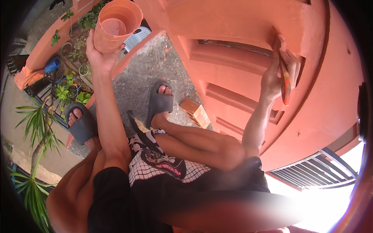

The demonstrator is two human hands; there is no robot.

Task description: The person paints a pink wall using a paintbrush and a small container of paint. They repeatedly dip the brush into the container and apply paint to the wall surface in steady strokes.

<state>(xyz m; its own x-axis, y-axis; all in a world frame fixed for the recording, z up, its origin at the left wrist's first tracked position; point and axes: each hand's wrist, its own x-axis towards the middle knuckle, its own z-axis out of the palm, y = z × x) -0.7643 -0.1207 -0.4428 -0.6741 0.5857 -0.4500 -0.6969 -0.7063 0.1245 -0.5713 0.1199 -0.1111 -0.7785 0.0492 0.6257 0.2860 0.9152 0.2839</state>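
My left hand (103,56) grips an orange-coated plastic pot (109,42) from below, its open top facing me. A little orange liquid, seemingly paint, lies at the bottom of the pot. My right hand (279,70) is closed around a paintbrush with a worn red handle (286,87). The brush's bristles (274,32) touch the orange wall (227,17), just above a long recessed slot (236,46). Part of the brush is hidden by my fingers. More recessed slots run down the wall below my right hand.
A brick (195,112) lies on the speckled concrete ledge (140,71) beside my sandalled foot (160,102). Several potted plants (65,90) and a blue container (52,65) stand beyond the ledge at left. A white perforated plastic item (137,38) is behind the pot. A metal railing (314,169) is at lower right.
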